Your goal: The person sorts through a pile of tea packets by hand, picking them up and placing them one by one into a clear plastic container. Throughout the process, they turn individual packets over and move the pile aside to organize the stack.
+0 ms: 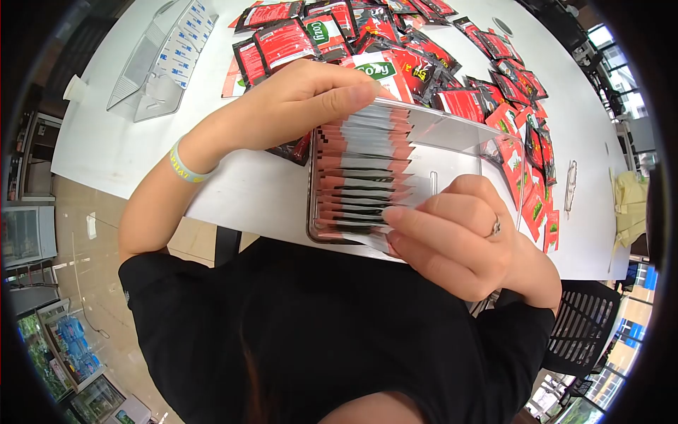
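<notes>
A clear plastic box is at the table's near edge, in front of my chest. Inside it, a row of red and silver sachets stands on edge, packed along the left side. My left hand grips the box's far rim, thumb on top and fingers partly hidden behind. With thumb and forefinger, my right hand pinches a sachet at the near end of the row. That sachet leans outward, its far side hidden by neighbours.
Red and black packets lie heaped across the far side of the white table. Flat red sachets spread at the right. Another clear container with a taped strip stands at the left. A black chair is at right.
</notes>
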`<state>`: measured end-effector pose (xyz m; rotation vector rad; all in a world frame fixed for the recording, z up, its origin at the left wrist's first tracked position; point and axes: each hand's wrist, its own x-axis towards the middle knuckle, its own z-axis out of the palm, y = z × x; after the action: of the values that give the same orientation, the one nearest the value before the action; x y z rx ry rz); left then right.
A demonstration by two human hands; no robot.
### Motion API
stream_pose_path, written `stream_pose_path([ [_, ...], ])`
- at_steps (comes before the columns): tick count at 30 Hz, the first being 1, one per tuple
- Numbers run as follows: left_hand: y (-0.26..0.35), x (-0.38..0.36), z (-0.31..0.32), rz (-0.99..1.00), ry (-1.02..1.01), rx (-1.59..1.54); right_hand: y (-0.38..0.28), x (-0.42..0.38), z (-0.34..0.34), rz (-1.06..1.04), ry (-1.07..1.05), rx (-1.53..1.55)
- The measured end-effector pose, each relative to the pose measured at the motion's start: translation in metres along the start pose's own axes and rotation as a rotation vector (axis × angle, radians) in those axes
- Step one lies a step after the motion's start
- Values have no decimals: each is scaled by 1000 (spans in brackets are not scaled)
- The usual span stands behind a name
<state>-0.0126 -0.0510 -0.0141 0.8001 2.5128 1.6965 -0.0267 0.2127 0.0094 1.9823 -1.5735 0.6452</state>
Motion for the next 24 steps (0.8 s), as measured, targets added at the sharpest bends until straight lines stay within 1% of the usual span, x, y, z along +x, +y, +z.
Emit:
stream_pose_path([
  [5, 1, 0, -1, -10, -5, 0, -4, -2, -4, -64, -17, -57],
  [7, 6, 1, -5, -82, -107, 27, -5, -2, -5, -89, -34, -50],
  [11, 2, 1, -1, -14, -47, 17, -6, -1, -10, -127, -59, -66],
  [13, 2, 1, -1, 75, -20, 87, -5, 1, -11, -41, -80, 128],
  [14, 3, 1, -2, 75, -21, 87, -6, 3, -13, -40, -80, 127],
  [16, 5, -1, -5, 44, -62, 110, -9, 6, -18, 154, -164, 212],
  [17, 5, -1, -5, 44, -62, 110, -13, 10, -17, 216, -167, 219],
  [18, 5, -1, -6, 38, -65, 96, -16, 11, -16, 217, -167, 220],
  [20, 4, 0, -4, 29, -74, 80, -21, 11, -13, 328, -192, 164],
  [22, 1, 1, -1, 87, -35, 71, -23, 9, -8, 333, -177, 118],
  [24, -1, 1, -1, 69, -37, 68, -23, 6, -5, 331, -161, 73],
])
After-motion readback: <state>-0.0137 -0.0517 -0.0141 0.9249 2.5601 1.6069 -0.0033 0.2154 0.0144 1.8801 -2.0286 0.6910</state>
